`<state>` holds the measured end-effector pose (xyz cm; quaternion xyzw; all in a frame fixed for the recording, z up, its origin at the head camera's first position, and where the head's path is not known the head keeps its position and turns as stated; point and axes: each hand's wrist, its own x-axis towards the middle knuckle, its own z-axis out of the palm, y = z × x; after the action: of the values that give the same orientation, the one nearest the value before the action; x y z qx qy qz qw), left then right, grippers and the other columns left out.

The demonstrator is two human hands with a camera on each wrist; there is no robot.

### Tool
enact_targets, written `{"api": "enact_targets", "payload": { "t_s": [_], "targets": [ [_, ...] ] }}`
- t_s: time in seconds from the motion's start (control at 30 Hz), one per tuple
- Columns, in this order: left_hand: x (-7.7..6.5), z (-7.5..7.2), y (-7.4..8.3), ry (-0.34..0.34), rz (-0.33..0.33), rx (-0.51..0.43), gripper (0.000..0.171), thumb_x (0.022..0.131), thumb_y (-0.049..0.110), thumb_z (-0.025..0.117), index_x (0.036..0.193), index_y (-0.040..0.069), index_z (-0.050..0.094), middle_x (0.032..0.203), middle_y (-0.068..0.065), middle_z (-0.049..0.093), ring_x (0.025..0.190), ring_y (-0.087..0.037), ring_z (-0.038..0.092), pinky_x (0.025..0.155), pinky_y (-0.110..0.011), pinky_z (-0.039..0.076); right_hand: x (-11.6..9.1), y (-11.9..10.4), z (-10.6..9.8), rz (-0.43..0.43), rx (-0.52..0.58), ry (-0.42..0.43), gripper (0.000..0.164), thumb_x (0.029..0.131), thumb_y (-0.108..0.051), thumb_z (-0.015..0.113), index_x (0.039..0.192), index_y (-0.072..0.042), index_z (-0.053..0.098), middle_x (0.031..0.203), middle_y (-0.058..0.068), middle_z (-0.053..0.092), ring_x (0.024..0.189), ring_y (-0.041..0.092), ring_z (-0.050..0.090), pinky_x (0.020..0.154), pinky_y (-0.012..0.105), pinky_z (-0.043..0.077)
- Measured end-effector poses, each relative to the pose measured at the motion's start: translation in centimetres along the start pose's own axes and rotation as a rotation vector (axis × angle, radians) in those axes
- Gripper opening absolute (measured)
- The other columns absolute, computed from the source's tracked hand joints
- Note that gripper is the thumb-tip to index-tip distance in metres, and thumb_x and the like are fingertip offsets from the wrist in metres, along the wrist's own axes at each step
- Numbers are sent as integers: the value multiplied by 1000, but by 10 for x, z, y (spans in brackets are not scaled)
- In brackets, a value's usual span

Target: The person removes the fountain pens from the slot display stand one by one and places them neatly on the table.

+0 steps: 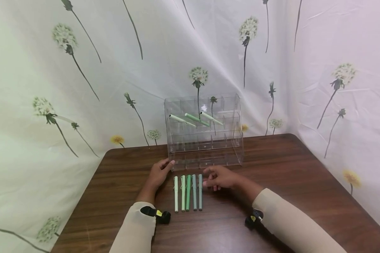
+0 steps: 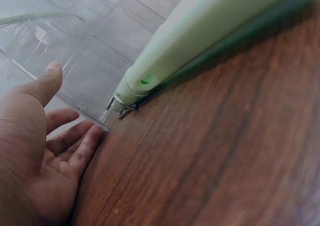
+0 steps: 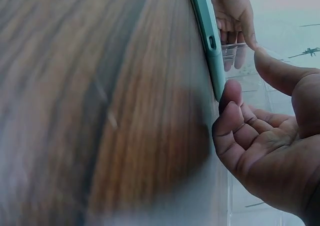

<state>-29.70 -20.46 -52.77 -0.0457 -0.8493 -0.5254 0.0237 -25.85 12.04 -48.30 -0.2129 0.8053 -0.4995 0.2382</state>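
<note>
A clear tiered organizer (image 1: 206, 154) stands at the back of the table, holding three slanted pens on an upper tier: a pale one (image 1: 177, 118), a green one (image 1: 197, 120) and another pale one (image 1: 211, 118). My left hand (image 1: 159, 174) touches the organizer's front left corner with thumb and fingers loosely bent. In front lies a row of capped pens: two pale green (image 1: 176, 195), one green (image 1: 188, 193) and two grey-blue (image 1: 194, 193). My right hand (image 1: 220, 177), loosely curled and holding nothing, is beside the rightmost grey-blue pen (image 1: 200, 193), fingertips close to its clip end.
The brown wooden table (image 1: 114, 189) reaches back to a white curtain (image 1: 139, 116) with dandelion prints, which hangs behind and along both sides. The organizer's lower tiers have dividers. A black wrist camera (image 1: 163, 217) sits at my left cuff.
</note>
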Motion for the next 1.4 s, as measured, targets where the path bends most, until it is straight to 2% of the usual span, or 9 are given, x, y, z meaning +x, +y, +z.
{"api": "enact_targets", "payload": {
  "t_s": [0.33,0.47,0.67,0.9,1.13,1.27,1.4],
  "targets": [
    [1,-1,2,2,5,-9,62,110,47,65,156,6,60,159,-22,59,152,-41,53,126,-60,42,-8,-5,-14,-4,-130,-5,55,104,-23,78,148,4,60,100,15,76,73,18,68,67,32,58],
    [1,0,2,2,7,-5,61,111,47,65,156,6,60,156,-23,61,150,-41,55,125,-60,43,-9,-7,-21,-14,-131,-7,55,105,-23,77,148,5,60,101,16,76,72,19,69,66,33,57],
    [0,0,3,3,2,-13,62,111,46,64,156,5,60,158,-23,60,151,-42,54,125,-61,43,-10,-15,-35,-25,-147,20,56,104,-24,77,148,5,60,104,14,75,74,22,72,72,42,64],
    [0,0,3,1,2,-8,63,111,48,64,157,5,59,157,-23,61,152,-42,53,125,-61,42,-12,-34,-53,-43,-169,76,57,104,-23,77,148,7,58,102,10,73,73,22,70,73,39,63],
    [0,0,3,3,4,-4,64,110,49,64,157,5,59,155,-23,62,151,-41,54,126,-61,42,-14,-57,-70,-71,-219,142,50,106,-24,75,146,3,62,107,19,74,82,39,73,78,50,64],
    [-1,0,4,-2,5,-1,63,111,48,63,157,6,59,155,-22,62,152,-42,53,126,-61,42,-13,-69,-78,-93,-244,197,47,106,-24,75,145,0,65,104,14,73,79,33,72,74,42,61],
    [-1,-1,3,0,4,0,63,111,48,63,158,6,58,154,-23,63,151,-42,54,125,-62,42,-13,-81,-83,-120,-197,247,44,106,-20,74,144,1,66,104,13,72,75,25,69,71,34,59]
  ]
}}
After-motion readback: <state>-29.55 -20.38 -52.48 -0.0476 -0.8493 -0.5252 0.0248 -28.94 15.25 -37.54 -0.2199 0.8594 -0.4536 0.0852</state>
